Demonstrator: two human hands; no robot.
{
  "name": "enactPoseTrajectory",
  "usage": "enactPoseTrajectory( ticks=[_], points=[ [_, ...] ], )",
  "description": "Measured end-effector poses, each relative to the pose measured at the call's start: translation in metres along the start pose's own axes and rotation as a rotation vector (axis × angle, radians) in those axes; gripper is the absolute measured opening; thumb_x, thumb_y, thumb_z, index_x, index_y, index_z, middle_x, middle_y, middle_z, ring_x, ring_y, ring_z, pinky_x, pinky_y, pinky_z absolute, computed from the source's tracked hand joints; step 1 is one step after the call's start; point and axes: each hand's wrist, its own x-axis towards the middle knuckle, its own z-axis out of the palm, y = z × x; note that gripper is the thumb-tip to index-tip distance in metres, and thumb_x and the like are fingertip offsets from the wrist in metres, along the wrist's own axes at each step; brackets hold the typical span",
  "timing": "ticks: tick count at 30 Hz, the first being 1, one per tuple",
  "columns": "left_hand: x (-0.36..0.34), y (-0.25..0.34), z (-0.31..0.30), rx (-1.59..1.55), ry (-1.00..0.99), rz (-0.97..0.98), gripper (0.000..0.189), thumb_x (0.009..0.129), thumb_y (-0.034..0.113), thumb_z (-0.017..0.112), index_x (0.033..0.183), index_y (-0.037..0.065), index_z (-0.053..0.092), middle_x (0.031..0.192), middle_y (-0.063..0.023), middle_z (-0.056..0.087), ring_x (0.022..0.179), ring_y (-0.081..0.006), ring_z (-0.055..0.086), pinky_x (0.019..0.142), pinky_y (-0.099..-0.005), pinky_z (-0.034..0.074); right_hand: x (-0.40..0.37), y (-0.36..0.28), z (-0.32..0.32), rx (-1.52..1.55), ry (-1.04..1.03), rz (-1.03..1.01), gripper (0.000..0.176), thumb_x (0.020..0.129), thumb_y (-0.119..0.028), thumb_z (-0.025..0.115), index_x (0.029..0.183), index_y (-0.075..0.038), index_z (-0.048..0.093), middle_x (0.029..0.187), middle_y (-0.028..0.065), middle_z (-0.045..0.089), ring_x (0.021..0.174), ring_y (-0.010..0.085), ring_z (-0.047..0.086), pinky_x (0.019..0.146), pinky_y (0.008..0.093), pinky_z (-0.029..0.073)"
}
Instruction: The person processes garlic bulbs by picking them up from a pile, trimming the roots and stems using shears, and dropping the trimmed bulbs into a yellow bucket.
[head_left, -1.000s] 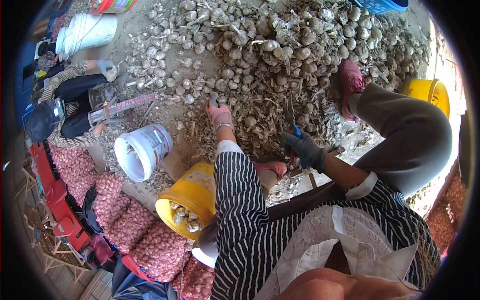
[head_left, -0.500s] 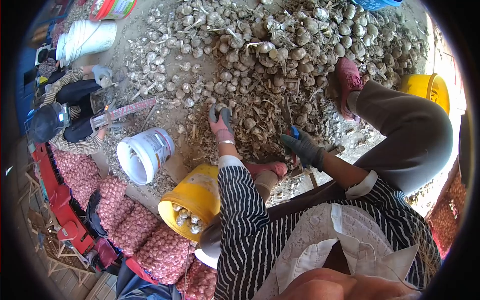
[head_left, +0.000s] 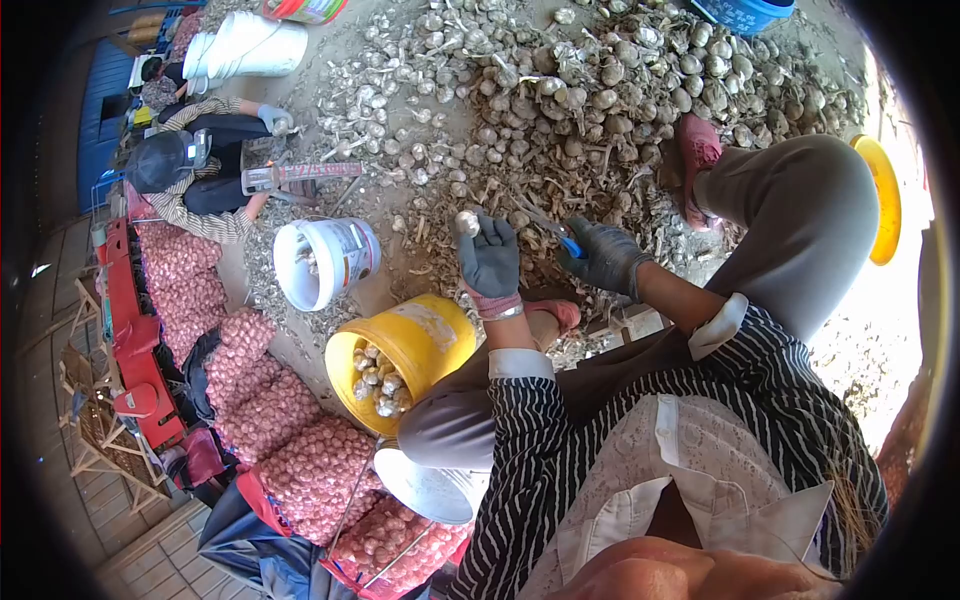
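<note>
Pinching a pale, round garlic bulb [head_left: 467, 223] in the grey-and-pink-gloved left hand [head_left: 490, 267], at nine o'clock from blue-handled metal shears [head_left: 572, 247] clasped in the grey-gloved right hand [head_left: 607, 258]; seemingly trimming, calling for careful blade alignment.

The top edge crops the blue basin [head_left: 746, 17]; the right hand [head_left: 606, 258] covers part of the blue handle [head_left: 572, 246].

Left hand [head_left: 489, 258] holds garlic bulb [head_left: 467, 223]; right hand [head_left: 606, 259] grips blue-handled tool [head_left: 572, 247].
</note>
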Motion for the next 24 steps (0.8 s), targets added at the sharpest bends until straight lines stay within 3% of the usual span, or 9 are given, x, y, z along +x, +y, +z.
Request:
enactPoseTrajectory(
  ticks=[5,8,10,14,16,17,18,20,24],
  points=[
    [-0.036,0.040,0.051,-0.287,-0.138,0.229,0.035,0.089,0.014,0.057,0.121,0.001,0.054,0.124,-0.0116,0.056,0.102,-0.0178,0.060,0.095,-0.0353,0.044,-0.012,0.004,0.003,0.027,-0.009,0.003,0.050,0.081,-0.043,0.063,0.108,-0.003,0.052,0.090,0.0198,0.064,0.088,0.0358,0.062,0.078,0.0430,0.047],
    [-0.051,0.067,0.057,0.000,-0.136,0.329,0.051,0.086,0.012,0.063,0.129,-0.006,0.044,0.116,-0.0125,0.060,0.100,-0.0176,0.061,0.093,-0.0317,0.047,-0.012,0.012,0.014,0.055,0.032,-0.068,0.037,0.083,-0.032,0.063,0.107,-0.006,0.052,0.083,0.0180,0.064,0.078,0.0350,0.063,0.069,0.0411,0.048],
    [-0.070,0.102,0.044,-0.496,-0.066,0.518,0.056,0.081,0.009,0.068,0.129,-0.007,0.043,0.113,-0.0130,0.061,0.100,-0.0197,0.061,0.093,-0.0309,0.048,-0.008,0.023,0.020,0.072,0.038,-0.086,0.035,0.084,-0.031,0.064,0.106,-0.006,0.053,0.081,0.0148,0.063,0.076,0.0316,0.063,0.068,0.0395,0.048],
    [-0.086,0.132,0.040,-0.454,0.088,0.648,0.058,0.079,0.014,0.070,0.126,-0.009,0.045,0.111,-0.0136,0.062,0.100,-0.0224,0.061,0.094,-0.0336,0.048,0.006,0.048,0.040,0.268,0.064,-0.030,0.040,0.084,-0.037,0.065,0.105,-0.004,0.055,0.085,0.0135,0.063,0.079,0.0258,0.061,0.073,0.0360,0.047],
    [-0.068,0.107,0.011,-0.193,0.444,0.546,0.051,0.081,0.021,0.069,0.121,-0.004,0.052,0.112,-0.0141,0.062,0.101,-0.0242,0.060,0.093,-0.0378,0.048,0.011,0.038,0.041,0.625,0.037,0.057,0.036,0.085,-0.034,0.065,0.104,-0.004,0.056,0.084,0.0086,0.062,0.076,0.0191,0.059,0.071,0.0325,0.047],
    [-0.059,0.099,-0.035,0.027,0.239,0.395,0.049,0.082,0.023,0.067,0.121,-0.001,0.052,0.110,-0.0136,0.062,0.098,-0.0256,0.059,0.092,-0.0370,0.048,0.012,0.033,0.040,0.975,0.018,0.150,0.032,0.087,-0.031,0.066,0.103,-0.005,0.056,0.082,0.0037,0.060,0.074,0.0125,0.056,0.068,0.0290,0.046],
    [-0.047,0.084,-0.072,0.233,0.032,0.237,0.047,0.083,0.026,0.065,0.121,0.002,0.053,0.108,-0.0131,0.062,0.095,-0.0271,0.059,0.092,-0.0363,0.048,0.012,0.028,0.033,0.974,0.022,0.164,0.032,0.087,-0.031,0.066,0.103,-0.005,0.056,0.082,0.0037,0.060,0.074,0.0125,0.056,0.068,0.0290,0.046],
    [-0.021,0.026,-0.045,0.505,0.783,0.107,0.032,0.085,0.024,0.065,0.112,0.007,0.062,0.103,-0.0119,0.066,0.099,-0.0272,0.060,0.090,-0.0426,0.048,0.010,0.020,0.020,0.973,-0.019,0.278,0.027,0.087,-0.028,0.067,0.101,-0.007,0.057,0.081,-0.0029,0.056,0.072,0.0049,0.049,0.063,0.0239,0.044],
    [0.030,-0.021,-0.091,1.100,0.782,-0.264,0.045,0.088,0.026,0.060,0.127,0.006,0.050,0.120,-0.0136,0.057,0.108,-0.0279,0.057,0.089,-0.0424,0.050,0.019,0.024,0.025,0.975,0.085,0.328,0.028,0.087,-0.030,0.067,0.100,-0.007,0.057,0.080,-0.0027,0.056,0.070,0.0048,0.048,0.060,0.0237,0.042]
  ],
)
